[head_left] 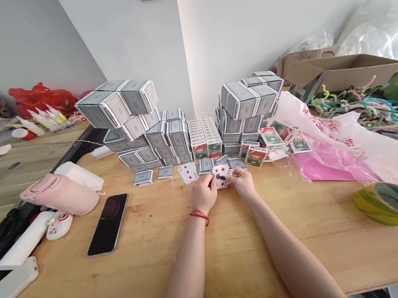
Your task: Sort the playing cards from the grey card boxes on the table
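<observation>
**Cards fanned between two hands at the foot of the deck stacks**

You hold a small fan of playing cards (pixel 222 174) face up between both hands, just in front of the row of boxed decks (pixel 205 138) at the back of the wooden table (pixel 237 262). Your left hand (pixel 204 193), a red string at its wrist, pinches the fan's left edge; your right hand (pixel 242 181) closes on its right edge. The fan's long axis runs left to right, so each hand meets it from its own side and neither is clearly nearer. Red pips show on the top card; the count of cards is too small to tell.

Just behind the fan, loose face-down cards (pixel 165 172) and one face-up card (pixel 188 172) lie in a line along the foot of the row. Left of that row rises a leaning stack of grey-backed packs (pixel 132 124); right of it stands a second stack (pixel 248 105), with green-and-red card boxes (pixel 275 140) spilled at its base.

Farther right of the decks a pink plastic bag (pixel 332 150) spreads over the tabletop, a roll of tape (pixel 392 203) lies near the front edge, and a cardboard box (pixel 343 72) sits against the wall. Well left of the decks lie a black phone (pixel 108 224), screen up, and a pink bottle (pixel 60 194) on its side.
</observation>
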Available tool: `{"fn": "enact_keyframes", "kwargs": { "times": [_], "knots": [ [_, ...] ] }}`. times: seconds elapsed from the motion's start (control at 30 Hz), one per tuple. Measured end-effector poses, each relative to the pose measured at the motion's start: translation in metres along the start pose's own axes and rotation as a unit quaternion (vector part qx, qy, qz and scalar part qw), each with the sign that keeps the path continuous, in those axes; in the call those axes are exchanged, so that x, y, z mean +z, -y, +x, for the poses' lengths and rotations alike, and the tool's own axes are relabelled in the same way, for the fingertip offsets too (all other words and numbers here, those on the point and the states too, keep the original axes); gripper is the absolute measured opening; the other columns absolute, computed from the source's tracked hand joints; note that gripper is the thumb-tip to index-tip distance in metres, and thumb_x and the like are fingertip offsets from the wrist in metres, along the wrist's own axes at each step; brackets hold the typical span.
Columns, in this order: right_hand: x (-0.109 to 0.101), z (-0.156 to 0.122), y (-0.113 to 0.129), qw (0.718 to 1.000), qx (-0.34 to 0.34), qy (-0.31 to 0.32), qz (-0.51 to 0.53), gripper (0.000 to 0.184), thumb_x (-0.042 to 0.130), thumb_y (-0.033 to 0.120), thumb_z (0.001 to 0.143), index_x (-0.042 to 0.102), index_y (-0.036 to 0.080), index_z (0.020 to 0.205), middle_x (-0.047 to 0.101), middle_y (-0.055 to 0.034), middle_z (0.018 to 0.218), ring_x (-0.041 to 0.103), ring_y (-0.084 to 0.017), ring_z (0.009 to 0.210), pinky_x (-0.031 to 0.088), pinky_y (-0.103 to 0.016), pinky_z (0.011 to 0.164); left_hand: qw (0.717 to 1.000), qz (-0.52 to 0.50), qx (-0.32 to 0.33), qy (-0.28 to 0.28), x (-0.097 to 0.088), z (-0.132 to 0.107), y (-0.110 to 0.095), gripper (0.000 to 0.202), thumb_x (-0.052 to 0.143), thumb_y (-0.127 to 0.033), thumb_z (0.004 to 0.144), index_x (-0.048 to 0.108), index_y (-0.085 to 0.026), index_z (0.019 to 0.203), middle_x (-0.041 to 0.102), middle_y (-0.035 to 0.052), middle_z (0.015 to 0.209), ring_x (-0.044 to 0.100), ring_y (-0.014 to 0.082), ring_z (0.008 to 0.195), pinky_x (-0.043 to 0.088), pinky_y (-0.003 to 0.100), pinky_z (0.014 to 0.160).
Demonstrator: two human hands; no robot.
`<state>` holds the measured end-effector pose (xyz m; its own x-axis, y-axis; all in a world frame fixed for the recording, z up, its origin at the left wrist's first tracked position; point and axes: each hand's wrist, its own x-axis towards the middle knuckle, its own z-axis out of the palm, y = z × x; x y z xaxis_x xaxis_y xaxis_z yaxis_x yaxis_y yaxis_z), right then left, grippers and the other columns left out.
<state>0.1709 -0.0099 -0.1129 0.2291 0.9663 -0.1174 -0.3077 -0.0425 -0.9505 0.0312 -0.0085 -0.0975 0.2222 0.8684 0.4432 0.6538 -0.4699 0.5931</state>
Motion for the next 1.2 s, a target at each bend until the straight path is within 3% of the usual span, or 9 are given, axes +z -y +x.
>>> {"fn": "enact_keyframes", "kwargs": {
  "times": [0.3, 0.53, 0.83, 1.07, 1.2],
  "knots": [
    [0.002, 0.0, -0.003, 0.995, -0.006, 0.098, -0.008, 0.027, 0.067, 0.036, 0.059, 0.061, 0.02, 0.08, 0.068, -0.0031, 0.08, 0.064, -0.021, 0.075, 0.052, -0.034, 0.067, 0.997, 0.016, -0.058, -0.038, 0.002, 0.001, 0.003, 0.03, 0.04, -0.031, 0.083, 0.048, -0.018, 0.057, 0.047, 0.0007, 0.05, 0.037, 0.0105, 0.046, 0.02, 0.023, 0.05],
    [0.005, -0.004, -0.003, 0.991, -0.034, 0.12, -0.041, 0.027, 0.059, 0.034, 0.065, 0.061, 0.02, 0.088, 0.067, -0.0033, 0.088, 0.063, -0.021, 0.081, 0.051, -0.034, 0.072, 0.997, -0.009, -0.063, -0.036, 0.002, 0.002, 0.005, 0.03, 0.04, -0.033, 0.081, 0.049, -0.018, 0.057, 0.047, 0.0, 0.05, 0.035, 0.0098, 0.045, 0.022, 0.023, 0.049],
    [0.008, -0.007, -0.008, 0.979, -0.093, 0.026, -0.182, 0.022, 0.054, 0.032, 0.068, 0.062, 0.022, 0.085, 0.066, -0.0009, 0.067, 0.06, -0.02, 0.068, 0.047, -0.029, 0.063, 0.997, -0.05, -0.051, 0.005, -0.001, 0.003, 0.005, 0.033, 0.04, -0.037, 0.082, 0.05, -0.018, 0.057, 0.047, 0.0008, 0.051, 0.038, 0.0101, 0.048, 0.025, 0.022, 0.049],
    [0.018, -0.02, -0.006, 0.926, -0.149, -0.089, -0.336, 0.019, 0.046, 0.035, 0.074, 0.058, 0.021, 0.079, 0.061, -0.0016, 0.061, 0.051, -0.015, 0.053, 0.038, -0.024, 0.054, 0.999, -0.037, -0.012, 0.029, 0.0, 0.001, -0.001, 0.03, 0.037, -0.033, 0.085, 0.058, -0.018, 0.07, 0.056, 0.0032, 0.06, 0.046, 0.0111, 0.055, 0.029, 0.021, 0.052],
    [0.021, -0.024, -0.006, 0.9, -0.162, -0.12, -0.387, 0.024, 0.039, 0.036, 0.078, 0.057, 0.021, 0.081, 0.057, -0.0017, 0.058, 0.046, -0.015, 0.049, 0.034, -0.025, 0.051, 0.999, -0.026, 0.022, 0.026, 0.0, 0.0, -0.007, 0.03, 0.035, -0.031, 0.086, 0.062, -0.019, 0.079, 0.061, 0.0049, 0.066, 0.052, 0.0126, 0.06, 0.032, 0.022, 0.055]
  ]
}}
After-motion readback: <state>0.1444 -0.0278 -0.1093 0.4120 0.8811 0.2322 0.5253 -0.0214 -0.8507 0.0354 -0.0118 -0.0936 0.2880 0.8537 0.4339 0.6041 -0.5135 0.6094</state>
